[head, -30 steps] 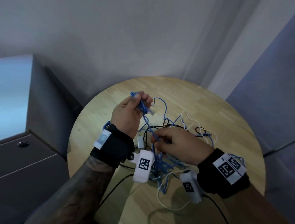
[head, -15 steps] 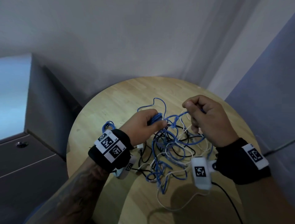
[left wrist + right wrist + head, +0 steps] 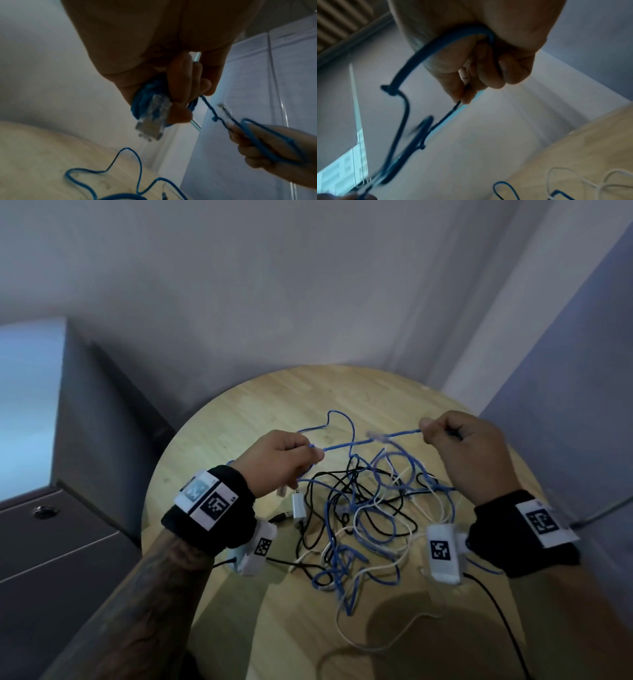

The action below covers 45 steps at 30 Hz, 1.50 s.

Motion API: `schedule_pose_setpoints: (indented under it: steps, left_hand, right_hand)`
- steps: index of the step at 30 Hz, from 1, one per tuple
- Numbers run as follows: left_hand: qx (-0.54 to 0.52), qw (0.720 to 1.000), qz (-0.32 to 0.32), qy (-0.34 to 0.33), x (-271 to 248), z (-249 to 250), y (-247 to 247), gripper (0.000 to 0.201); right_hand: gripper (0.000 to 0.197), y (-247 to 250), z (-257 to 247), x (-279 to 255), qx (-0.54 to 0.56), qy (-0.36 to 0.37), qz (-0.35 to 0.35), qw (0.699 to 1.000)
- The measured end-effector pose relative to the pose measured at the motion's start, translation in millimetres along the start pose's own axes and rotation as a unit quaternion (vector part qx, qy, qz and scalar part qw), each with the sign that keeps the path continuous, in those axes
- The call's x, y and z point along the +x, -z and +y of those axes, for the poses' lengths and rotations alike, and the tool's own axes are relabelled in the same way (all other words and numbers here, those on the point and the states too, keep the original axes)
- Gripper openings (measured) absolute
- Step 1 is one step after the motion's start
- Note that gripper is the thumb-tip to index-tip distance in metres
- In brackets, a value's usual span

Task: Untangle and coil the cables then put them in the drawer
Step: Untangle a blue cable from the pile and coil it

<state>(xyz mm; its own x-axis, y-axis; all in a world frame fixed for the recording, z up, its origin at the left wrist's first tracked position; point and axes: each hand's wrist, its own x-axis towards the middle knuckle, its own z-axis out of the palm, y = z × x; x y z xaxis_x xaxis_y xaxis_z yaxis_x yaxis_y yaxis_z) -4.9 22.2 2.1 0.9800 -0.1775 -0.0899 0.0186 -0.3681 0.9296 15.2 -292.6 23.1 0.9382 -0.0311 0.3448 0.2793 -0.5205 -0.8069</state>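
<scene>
A tangle of blue, black and white cables point(image 3: 363, 518) lies on the round wooden table point(image 3: 260, 405). My left hand point(image 3: 284, 460) grips a small bundle of the blue cable point(image 3: 145, 94) with a clear plug point(image 3: 150, 119) sticking out below the fingers. My right hand point(image 3: 459, 446) pinches the same blue cable point(image 3: 394, 436) further along, and a loop of the cable point(image 3: 436, 44) runs across its palm. The cable is stretched between both hands above the pile, with a second clear plug point(image 3: 375, 435) hanging on that span.
A grey cabinet with a drawer front and round lock point(image 3: 42, 512) stands to the left of the table. Walls close in behind and to the right. A small white charger point(image 3: 298, 505) lies among the cables.
My hands have pulled apart, the left toward the left and the right toward the right, drawing the blue cable taut between them. One second ago they were close together over the pile.
</scene>
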Motion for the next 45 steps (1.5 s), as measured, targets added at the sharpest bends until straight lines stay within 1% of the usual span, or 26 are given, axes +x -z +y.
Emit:
schedule_pose_setpoints:
  steps: [2,4,5,7,9,11,13,14,15,17,19,20,21,22,23,25,26,28,30,32,34,36,38,40,42,45]
  left_hand:
    - [-0.040,0.999,0.005,0.011,0,-4,1,0.035]
    - [-0.116,0.993,0.016,-0.001,0,-9,4,0.039]
    - [-0.171,0.985,0.016,-0.007,1,-11,7,0.039]
    - [-0.286,0.958,-0.002,-0.002,3,-12,15,0.037]
    - [-0.376,0.925,-0.046,0.012,5,-11,19,0.038]
    - [-0.439,0.892,-0.103,0.019,4,-8,17,0.038]
    - [-0.458,0.875,-0.152,0.026,2,-5,7,0.039]
    - [-0.451,0.877,-0.165,0.031,1,-3,0,0.039]
    - [-0.432,0.886,-0.166,0.037,1,-1,-7,0.040]
    - [-0.367,0.920,-0.131,0.042,0,-1,-18,0.041]
    - [-0.299,0.951,-0.081,0.026,-1,-1,-25,0.041]
    - [-0.281,0.957,-0.067,0.020,-1,-1,-26,0.042]
    - [-0.280,0.958,-0.061,0.020,-2,-1,-27,0.042]
    - [-0.288,0.955,-0.062,0.021,-2,0,-28,0.042]
    - [-0.299,0.952,-0.065,0.021,-2,1,-28,0.042]
    - [-0.321,0.944,-0.076,0.024,-2,3,-28,0.043]
    - [-0.334,0.938,-0.086,0.029,-1,4,-28,0.043]
    - [-0.367,0.922,-0.111,0.044,0,3,-24,0.043]
    - [-0.402,0.904,-0.131,0.060,1,1,-21,0.043]
    - [-0.439,0.886,-0.139,0.061,1,1,-18,0.043]
    - [-0.481,0.864,-0.145,0.044,1,1,-10,0.042]
    - [-0.518,0.840,-0.159,0.029,2,1,1,0.041]
    - [-0.531,0.832,-0.159,0.022,2,1,8,0.041]
    - [-0.541,0.826,-0.156,0.019,2,2,6,0.041]
    - [-0.563,0.812,-0.154,0.018,2,5,-3,0.040]
    - [-0.618,0.769,-0.160,0.015,3,5,-14,0.036]
  right_hand:
    - [0.041,-7,1,-4,-0.039,0.003,-0.035,0.999]
    - [0.047,-8,0,-8,-0.055,-0.016,-0.115,0.992]
    - [0.051,-7,-2,-10,-0.057,-0.026,-0.164,0.985]
    - [0.056,-5,-11,-14,-0.051,-0.043,-0.240,0.969]
    - [0.059,-6,-17,-18,-0.025,-0.066,-0.266,0.961]
    - [0.058,-10,-18,-18,0.001,-0.079,-0.260,0.962]
    - [0.055,-17,-16,-20,0.019,-0.064,-0.248,0.967]
    - [0.052,-23,-16,-23,0.014,-0.043,-0.245,0.969]
    - [0.049,-28,-16,-27,0.000,-0.019,-0.249,0.968]
    - [0.040,-39,-20,-36,-0.022,0.021,-0.270,0.962]
    - [0.020,-46,-22,-39,0.021,0.025,-0.286,0.958]
    - [0.009,-47,-23,-38,0.061,0.012,-0.290,0.955]
    - [0.015,-47,-23,-36,0.092,0.005,-0.292,0.952]
    - [0.026,-46,-24,-34,0.116,0.010,-0.295,0.948]
    - [0.032,-46,-24,-33,0.122,0.018,-0.301,0.946]
    - [0.033,-48,-26,-35,0.114,0.017,-0.310,0.944]
    - [0.033,-49,-26,-35,0.107,0.009,-0.304,0.947]
    - [0.038,-49,-23,-34,0.087,0.007,-0.257,0.963]
    - [0.039,-45,-24,-31,0.106,0.011,-0.216,0.971]
    - [0.024,-40,-29,-31,0.136,0.024,-0.209,0.968]
    - [0.008,-36,-33,-33,0.143,0.043,-0.209,0.966]
    - [0.010,-34,-28,-29,0.138,0.057,-0.188,0.971]
    - [0.011,-34,-22,-23,0.122,0.061,-0.177,0.975]
    - [0.015,-36,-16,-23,0.111,0.047,-0.199,0.973]
    - [0.023,-41,-12,-27,0.147,-0.001,-0.234,0.961]
    - [0.038,-55,-12,-37,0.163,-0.060,-0.295,0.940]
